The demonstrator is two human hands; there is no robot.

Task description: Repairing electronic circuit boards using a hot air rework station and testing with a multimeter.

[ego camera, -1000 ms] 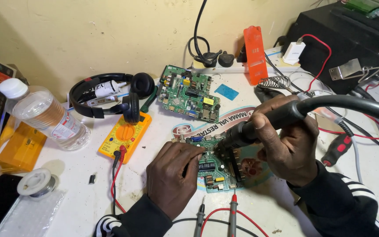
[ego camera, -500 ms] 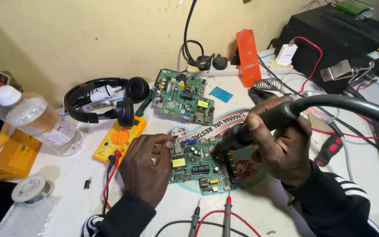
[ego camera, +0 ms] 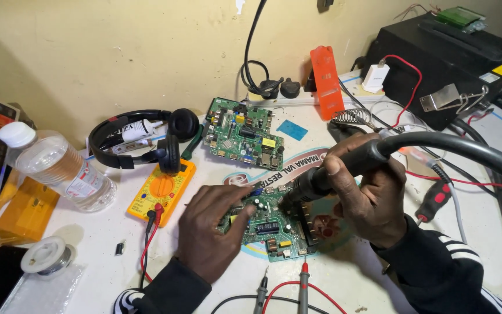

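Note:
A green circuit board (ego camera: 274, 224) lies flat on the white table (ego camera: 355, 285) in front of me. My left hand (ego camera: 207, 229) rests on its left side, fingers pressing down on it. My right hand (ego camera: 367, 189) is closed around a black hot-air handle (ego camera: 344, 168) with a thick black hose (ego camera: 472, 151); the nozzle points down at the board's upper middle, close to its surface. A second green circuit board (ego camera: 242, 132) lies farther back.
Yellow multimeter (ego camera: 161, 189) with red and black probe leads (ego camera: 300, 285), black headphones (ego camera: 140, 139), a plastic water bottle (ego camera: 59, 166), a solder spool (ego camera: 45, 256), a red-handled tool (ego camera: 434, 200), an orange object (ego camera: 326, 72) by the power strip (ego camera: 297, 96), a black box (ego camera: 454, 55) back right.
My left hand has stayed on the board's left side while my view shifted. The nozzle stays over the board's upper middle in my right hand.

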